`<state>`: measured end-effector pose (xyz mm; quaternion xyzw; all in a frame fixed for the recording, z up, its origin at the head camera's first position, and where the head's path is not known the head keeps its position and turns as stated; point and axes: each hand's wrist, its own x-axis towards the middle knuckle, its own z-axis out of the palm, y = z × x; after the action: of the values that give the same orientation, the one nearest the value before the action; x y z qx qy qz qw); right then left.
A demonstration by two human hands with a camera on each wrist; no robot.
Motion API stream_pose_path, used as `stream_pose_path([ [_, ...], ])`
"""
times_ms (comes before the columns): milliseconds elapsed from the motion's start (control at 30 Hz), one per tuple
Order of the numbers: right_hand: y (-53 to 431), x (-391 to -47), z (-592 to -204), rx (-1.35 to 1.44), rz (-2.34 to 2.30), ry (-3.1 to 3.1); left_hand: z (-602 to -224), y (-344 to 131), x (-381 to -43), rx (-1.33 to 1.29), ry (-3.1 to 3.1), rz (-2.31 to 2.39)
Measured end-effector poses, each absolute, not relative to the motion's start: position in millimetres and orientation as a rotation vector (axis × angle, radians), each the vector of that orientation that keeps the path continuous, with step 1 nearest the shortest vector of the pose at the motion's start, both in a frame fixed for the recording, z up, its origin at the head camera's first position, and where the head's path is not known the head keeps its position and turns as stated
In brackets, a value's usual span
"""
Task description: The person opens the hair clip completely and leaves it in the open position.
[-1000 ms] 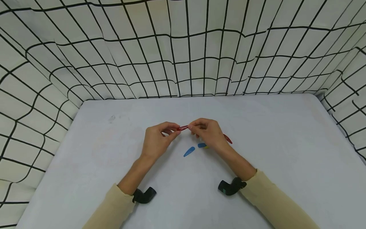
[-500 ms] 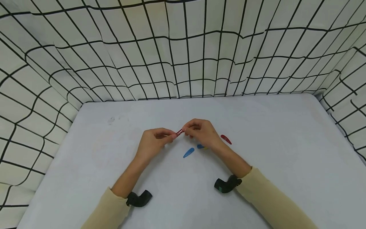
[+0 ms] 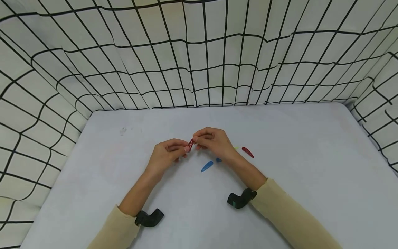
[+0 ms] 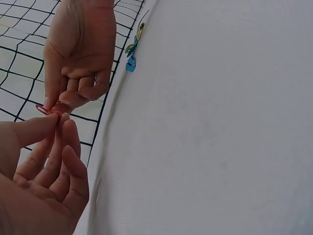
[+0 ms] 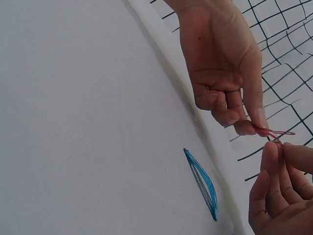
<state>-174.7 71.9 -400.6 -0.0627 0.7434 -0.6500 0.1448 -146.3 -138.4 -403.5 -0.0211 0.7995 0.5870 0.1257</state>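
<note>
A red snap hair clip (image 3: 191,143) is held above the white table between both hands. The left hand (image 3: 166,154) pinches one end with thumb and fingers, while the right hand (image 3: 214,141) pinches the other. In the right wrist view the red hair clip (image 5: 286,132) looks spread, its frame and tongue apart. Below the hands lies a blue hair clip (image 3: 207,166). A second blue clip (image 3: 219,159) and a yellow one (image 3: 236,147) are partly hidden by the right hand and wrist. Another red clip (image 3: 247,152) rests right of them.
The white table (image 3: 295,155) reaches out to both sides. Behind it and at the sides rises a white wall with a black grid net (image 3: 205,69). Black wrist-worn devices (image 3: 149,218) sit at both cuffs.
Both hands have shifted slightly left, the right one more. The held red clip has turned from nearly level to steeply tilted. The other red clip and part of the yellow one are now uncovered.
</note>
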Motion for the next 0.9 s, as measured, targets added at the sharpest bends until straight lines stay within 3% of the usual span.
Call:
stream_pose_path([
  [400,56.5,-180.1,-406.0,-0.118,-1.837,2.158,-405.8,-142.3,-142.1,-0.009,2.523,1.605],
  [900,50.1,-187.5,-410.0,-0.228,-1.697,2.185,-406.2,-147.2,-144.8,0.083,2.735,1.337],
])
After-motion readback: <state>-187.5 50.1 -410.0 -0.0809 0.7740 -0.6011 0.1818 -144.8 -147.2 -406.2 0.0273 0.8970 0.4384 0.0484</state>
